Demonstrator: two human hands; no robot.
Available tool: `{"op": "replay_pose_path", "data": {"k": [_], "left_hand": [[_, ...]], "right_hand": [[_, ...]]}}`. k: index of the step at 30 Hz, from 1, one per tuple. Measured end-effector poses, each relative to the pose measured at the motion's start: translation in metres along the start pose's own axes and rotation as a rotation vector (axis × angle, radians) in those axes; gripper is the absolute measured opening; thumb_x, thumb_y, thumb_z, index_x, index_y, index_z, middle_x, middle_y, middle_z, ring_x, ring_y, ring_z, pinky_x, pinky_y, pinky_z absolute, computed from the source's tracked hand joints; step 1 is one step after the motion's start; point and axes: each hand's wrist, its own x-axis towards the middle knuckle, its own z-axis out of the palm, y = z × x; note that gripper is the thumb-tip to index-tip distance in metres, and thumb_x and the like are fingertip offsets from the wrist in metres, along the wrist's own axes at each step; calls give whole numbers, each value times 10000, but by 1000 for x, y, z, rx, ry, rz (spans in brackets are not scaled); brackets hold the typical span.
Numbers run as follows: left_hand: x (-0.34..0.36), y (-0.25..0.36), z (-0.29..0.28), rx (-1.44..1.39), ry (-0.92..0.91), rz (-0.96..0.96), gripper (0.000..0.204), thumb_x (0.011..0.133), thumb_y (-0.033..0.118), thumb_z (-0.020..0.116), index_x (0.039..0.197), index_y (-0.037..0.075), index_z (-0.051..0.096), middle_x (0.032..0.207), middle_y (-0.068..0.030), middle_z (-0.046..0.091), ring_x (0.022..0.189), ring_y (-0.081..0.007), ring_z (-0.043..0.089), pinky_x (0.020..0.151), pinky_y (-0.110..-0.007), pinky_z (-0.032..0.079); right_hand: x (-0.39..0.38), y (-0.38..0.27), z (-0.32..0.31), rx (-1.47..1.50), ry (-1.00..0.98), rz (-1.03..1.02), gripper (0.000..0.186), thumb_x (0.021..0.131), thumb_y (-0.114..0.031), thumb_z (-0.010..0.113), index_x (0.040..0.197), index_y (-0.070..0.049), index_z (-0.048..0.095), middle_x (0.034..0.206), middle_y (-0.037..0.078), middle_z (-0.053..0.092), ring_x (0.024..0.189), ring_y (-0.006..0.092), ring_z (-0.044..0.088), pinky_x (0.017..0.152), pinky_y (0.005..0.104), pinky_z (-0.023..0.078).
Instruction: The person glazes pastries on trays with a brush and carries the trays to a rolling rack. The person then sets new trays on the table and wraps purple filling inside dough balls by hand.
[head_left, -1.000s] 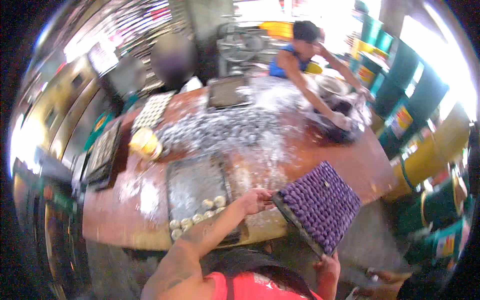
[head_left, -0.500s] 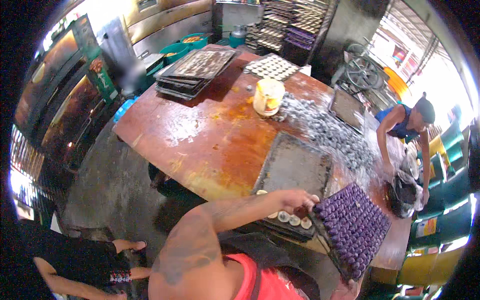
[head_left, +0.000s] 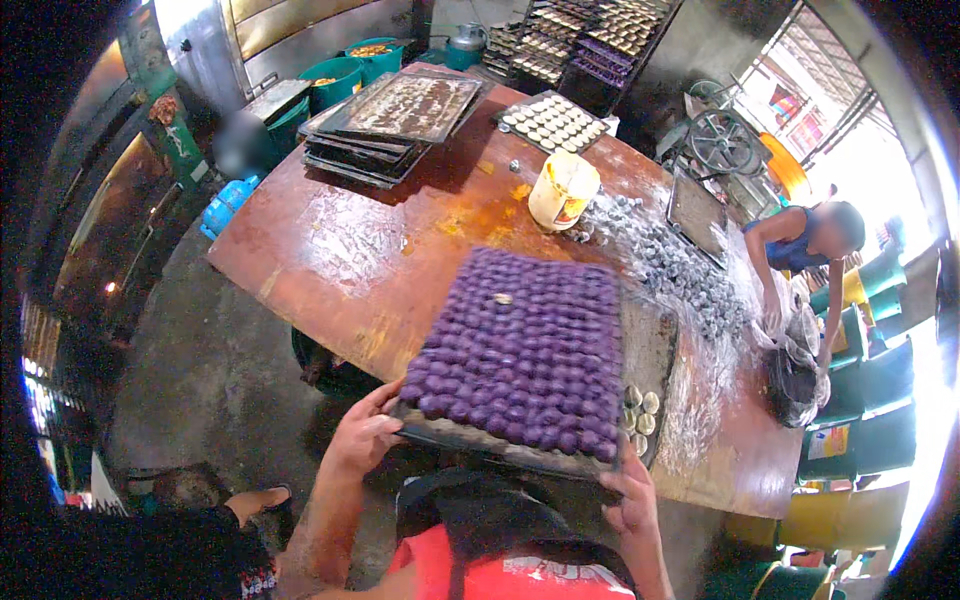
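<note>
At the table [head_left: 290, 250], dark tray [head_left: 497, 449], purple balls [head_left: 525, 355] in tight rows, left grip [head_left: 368, 430], right grip [head_left: 630, 493] clasping tray corners

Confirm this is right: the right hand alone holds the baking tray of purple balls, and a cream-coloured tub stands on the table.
Wrong on one point: the head view shows the left hand also holding the baking tray of purple balls, at its near left corner; the right hand has the near right corner. A cream-coloured tub does stand on the table.
</note>
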Motion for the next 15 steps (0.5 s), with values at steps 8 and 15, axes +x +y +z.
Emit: {"op": "replay_pose_path", "data": {"k": [8,15], "left_hand": [[0,28,-81,163,208,71,741,701,-43,523,1436,-62,428,1292,-127,597,987,-159,659,734,-235,534],[88,61,-140,547,66,96,745,669,-16,514,1412,-45,476,1266,-95,621,1083,-193,633,906,-288,519]], "right_hand": [[95,121,17,-205,-318,-9,763,799,16,595,1515,-2,332,1350,117,576,1213,232,575,1043,348,450],[117,-41,81,-1401,-849,113,573,891,-274,612,1398,-35,495,1171,204,665,1100,333,646,921,424,514]]}}
